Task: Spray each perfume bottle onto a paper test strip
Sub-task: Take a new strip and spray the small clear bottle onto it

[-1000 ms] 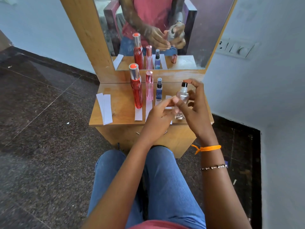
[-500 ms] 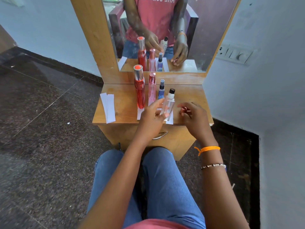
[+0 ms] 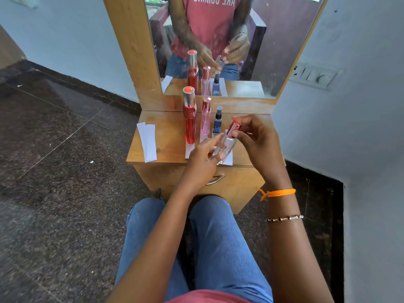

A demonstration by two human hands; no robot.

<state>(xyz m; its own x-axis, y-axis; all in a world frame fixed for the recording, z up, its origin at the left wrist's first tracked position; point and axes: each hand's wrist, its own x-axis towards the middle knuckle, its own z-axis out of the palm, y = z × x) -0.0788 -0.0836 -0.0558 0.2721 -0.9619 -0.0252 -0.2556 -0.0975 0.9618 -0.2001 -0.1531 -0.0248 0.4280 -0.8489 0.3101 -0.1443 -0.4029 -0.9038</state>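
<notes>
A clear bottle (image 3: 225, 145) is held tilted at centre frame, just above the front edge of the wooden dresser top (image 3: 168, 136). Its lower body is gripped by the left hand (image 3: 203, 160), fingers wrapped round the glass. Its pinkish cap (image 3: 234, 127) is pinched betw. thumb and fingertips of the right hand (image 3: 255, 141); whether the cap is seated on the bottle or just off it cannot be told. A white test strip (image 3: 228, 159) is seen under the bottle, partly hidden by the hands.

Three more bottles are stood upright in a row to the left & behind: a tall red bottle (image 3: 189, 119) w/ silver cap, a slim pink bottle (image 3: 205, 117), and a small blue bottle (image 3: 217, 123) w/ dark sprayer. Each is set on the far end of its own strip. Two spare strips (image 3: 147, 142) are laid side by side at the left edge of the top, well apart from the bottles.

The scene is repeated in the mirror (image 3: 251, 51) at upper centre. An orange thread (image 3: 276, 193) and a bead bracelet (image 3: 285, 218) are worn on the right wrist.
</notes>
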